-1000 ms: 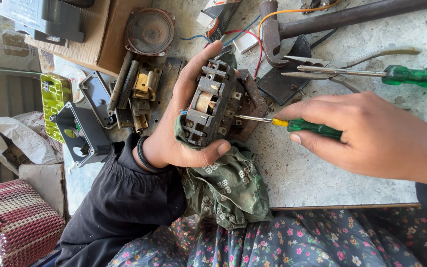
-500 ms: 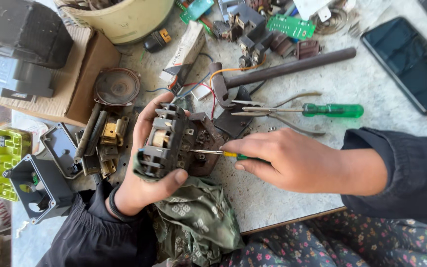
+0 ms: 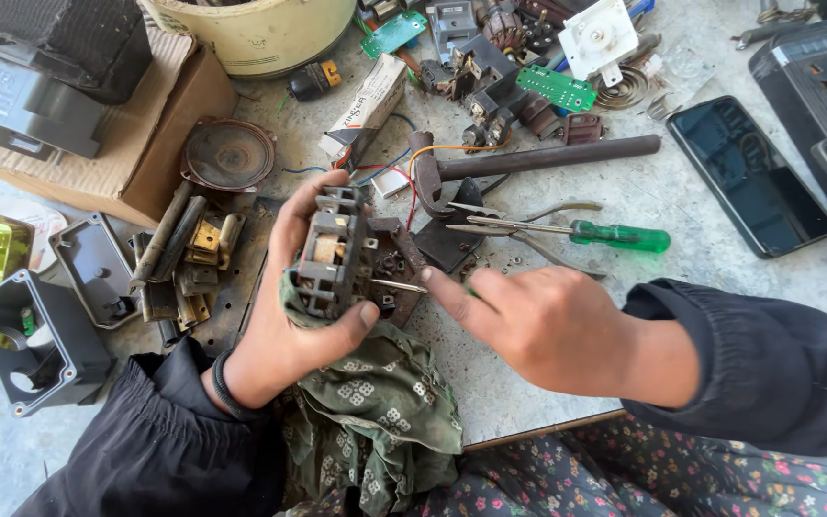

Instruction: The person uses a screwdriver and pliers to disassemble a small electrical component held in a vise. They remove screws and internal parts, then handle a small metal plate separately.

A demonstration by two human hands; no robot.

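Observation:
My left hand [image 3: 284, 321] grips a grey boxy electrical part [image 3: 329, 251] with a copper coil, wrapped underneath in a green patterned cloth [image 3: 375, 421]. My right hand [image 3: 533, 325] holds a small screwdriver [image 3: 399, 284], its metal tip touching the part's right side; the handle is hidden in my fist. Both hands hover over the grey table [image 3: 720, 278] near its front edge.
A hammer [image 3: 528, 161], pliers [image 3: 519, 213] and a green-handled screwdriver [image 3: 614, 235] lie just behind my hands. A dark phone [image 3: 748, 177] is at right. Metal parts [image 3: 189, 263], a round speaker [image 3: 227, 153], black housings [image 3: 35, 335] and a cardboard box [image 3: 136, 144] crowd the left. Circuit boards [image 3: 555, 86] sit at the back.
The view has shifted, showing more of the table's back and right. My right hand has closed further over the screwdriver handle; the tip stays at the part in my left hand.

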